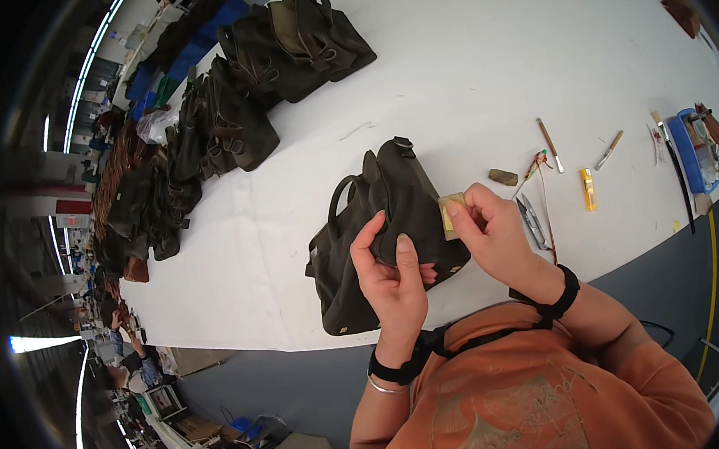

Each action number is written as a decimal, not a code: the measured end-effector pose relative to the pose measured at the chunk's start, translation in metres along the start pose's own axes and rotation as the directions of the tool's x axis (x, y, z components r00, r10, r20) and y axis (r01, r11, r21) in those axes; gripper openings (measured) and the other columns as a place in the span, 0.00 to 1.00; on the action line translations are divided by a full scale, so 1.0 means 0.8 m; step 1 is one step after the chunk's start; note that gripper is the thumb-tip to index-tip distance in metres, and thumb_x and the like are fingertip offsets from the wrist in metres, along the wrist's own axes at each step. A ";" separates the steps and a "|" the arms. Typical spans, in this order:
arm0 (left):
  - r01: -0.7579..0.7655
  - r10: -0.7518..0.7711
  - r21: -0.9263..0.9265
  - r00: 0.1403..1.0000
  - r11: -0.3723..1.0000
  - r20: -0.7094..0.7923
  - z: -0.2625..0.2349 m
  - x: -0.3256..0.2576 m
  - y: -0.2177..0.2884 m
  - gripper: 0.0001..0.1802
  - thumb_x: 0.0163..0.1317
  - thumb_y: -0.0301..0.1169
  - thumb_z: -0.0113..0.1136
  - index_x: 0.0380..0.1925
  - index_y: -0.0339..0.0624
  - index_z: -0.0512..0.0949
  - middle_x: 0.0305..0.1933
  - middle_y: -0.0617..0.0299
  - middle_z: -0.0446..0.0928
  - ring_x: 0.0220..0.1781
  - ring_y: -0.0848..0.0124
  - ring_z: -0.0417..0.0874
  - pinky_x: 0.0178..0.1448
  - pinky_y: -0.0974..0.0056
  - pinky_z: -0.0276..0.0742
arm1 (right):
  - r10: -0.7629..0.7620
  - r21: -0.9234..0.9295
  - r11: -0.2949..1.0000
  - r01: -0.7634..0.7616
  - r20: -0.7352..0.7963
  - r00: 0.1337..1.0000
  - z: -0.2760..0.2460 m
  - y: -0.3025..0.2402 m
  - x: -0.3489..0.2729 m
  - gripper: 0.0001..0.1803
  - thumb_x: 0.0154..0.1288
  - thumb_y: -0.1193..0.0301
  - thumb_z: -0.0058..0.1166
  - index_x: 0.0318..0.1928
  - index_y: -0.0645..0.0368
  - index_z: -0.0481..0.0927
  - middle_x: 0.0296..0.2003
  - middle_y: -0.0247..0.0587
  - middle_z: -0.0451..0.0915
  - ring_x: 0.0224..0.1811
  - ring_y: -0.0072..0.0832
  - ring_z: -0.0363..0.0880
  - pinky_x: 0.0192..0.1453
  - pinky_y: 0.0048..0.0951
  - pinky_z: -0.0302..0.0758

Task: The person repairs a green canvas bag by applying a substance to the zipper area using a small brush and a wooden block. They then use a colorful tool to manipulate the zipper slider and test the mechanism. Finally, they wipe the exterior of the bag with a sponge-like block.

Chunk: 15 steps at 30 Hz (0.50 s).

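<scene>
Dark brown fabric fills the middle of the view: a small handbag (377,240) lies on the white desk (466,78), close to the near edge, right in front of the person. The left hand (391,276) has the bag's near side pinched between thumb and fingers, gathering the cloth up. The right hand (491,229) pinches a small yellowish block (451,213) between fingertips and thumb and presses it against the bag's right side. By the look of it the work on this bag is under way rather than finished; I cannot tell how much of the surface has been treated. The bag looks soft and slumped, one loop handle standing up at its left and a metal ring at the top.

To the right on the desk lie thread snips (530,221), a yellow cutter (588,189), two slim hand tools (550,144) and a blue tray (688,155). Far and left, a long row of similar dark bags (237,108) stands along the desk.
</scene>
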<state>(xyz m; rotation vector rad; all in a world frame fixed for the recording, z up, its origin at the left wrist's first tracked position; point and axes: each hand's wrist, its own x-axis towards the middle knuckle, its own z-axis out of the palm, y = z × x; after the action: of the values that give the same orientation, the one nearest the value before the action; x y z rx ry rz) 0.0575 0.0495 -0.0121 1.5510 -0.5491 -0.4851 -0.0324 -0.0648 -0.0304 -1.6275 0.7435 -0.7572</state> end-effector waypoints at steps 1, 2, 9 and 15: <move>-0.002 0.002 -0.007 1.000 1.000 -0.003 0.000 0.000 0.001 0.20 0.69 0.25 0.52 0.59 0.37 0.63 0.35 0.58 0.78 0.19 0.79 0.77 0.22 0.76 0.75 | 0.000 0.015 1.000 0.000 0.019 1.000 -0.002 -0.004 -0.002 0.14 0.67 0.72 0.56 0.26 0.62 0.67 0.13 0.36 0.69 0.15 0.16 0.61 0.18 0.25 0.59; -0.007 0.007 -0.017 1.000 1.000 -0.004 0.000 0.000 0.000 0.20 0.69 0.25 0.52 0.59 0.37 0.62 0.35 0.58 0.78 0.19 0.79 0.77 0.22 0.76 0.75 | 0.005 0.027 1.000 -0.005 0.034 0.999 -0.004 -0.008 -0.006 0.14 0.66 0.72 0.56 0.26 0.62 0.67 0.14 0.35 0.69 0.15 0.16 0.61 0.18 0.24 0.59; -0.045 0.050 -0.108 0.998 0.993 0.044 -0.001 -0.003 -0.004 0.22 0.70 0.26 0.52 0.61 0.35 0.60 0.39 0.59 0.75 0.22 0.81 0.76 0.25 0.76 0.76 | -0.073 -0.004 0.997 0.074 0.133 0.988 0.006 -0.019 -0.037 0.13 0.64 0.72 0.57 0.27 0.61 0.68 0.14 0.38 0.71 0.14 0.21 0.68 0.18 0.26 0.63; -0.078 0.079 -0.047 0.997 0.996 0.020 -0.003 -0.006 -0.001 0.23 0.69 0.25 0.52 0.62 0.35 0.58 0.36 0.60 0.76 0.23 0.82 0.76 0.26 0.77 0.76 | -0.026 -0.091 0.995 0.035 0.097 0.995 0.011 -0.022 -0.027 0.14 0.62 0.71 0.59 0.25 0.60 0.67 0.13 0.40 0.71 0.13 0.31 0.71 0.18 0.31 0.66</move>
<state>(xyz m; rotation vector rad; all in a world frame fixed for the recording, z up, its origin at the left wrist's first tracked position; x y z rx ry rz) 0.0547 0.0543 -0.0129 1.4755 -0.6097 -0.4524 -0.0366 -0.0395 -0.0164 -1.7500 0.6952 -0.6696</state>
